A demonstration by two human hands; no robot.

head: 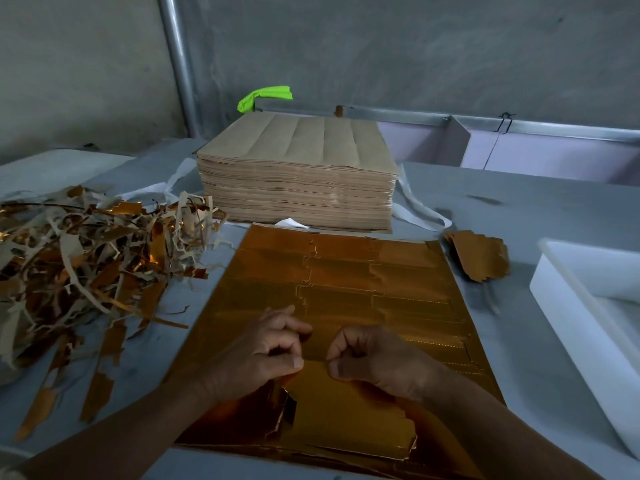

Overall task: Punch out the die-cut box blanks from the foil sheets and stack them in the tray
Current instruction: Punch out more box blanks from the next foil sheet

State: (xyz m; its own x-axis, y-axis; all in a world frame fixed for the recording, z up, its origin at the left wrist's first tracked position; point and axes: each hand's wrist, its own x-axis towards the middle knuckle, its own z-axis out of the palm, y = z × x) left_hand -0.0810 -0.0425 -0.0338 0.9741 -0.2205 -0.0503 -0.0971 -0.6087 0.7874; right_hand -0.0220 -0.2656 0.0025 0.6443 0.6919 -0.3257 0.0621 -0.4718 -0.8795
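Gold foil sheet (346, 299) lies flat on the surface, front and centre. My left hand (263, 351) and right hand (375, 362) both pinch it with curled fingers at a die-cut seam. I'd part it slowly along the cut, thumbs close together, so the tabs don't rip. Scrap heap (86, 258) crowds the sheet's left edge. Tray (568, 299) sits to the right, with bare surface between for the carry.

Scraps (86, 271) left of sheet (363, 289), tray (568, 296) right.
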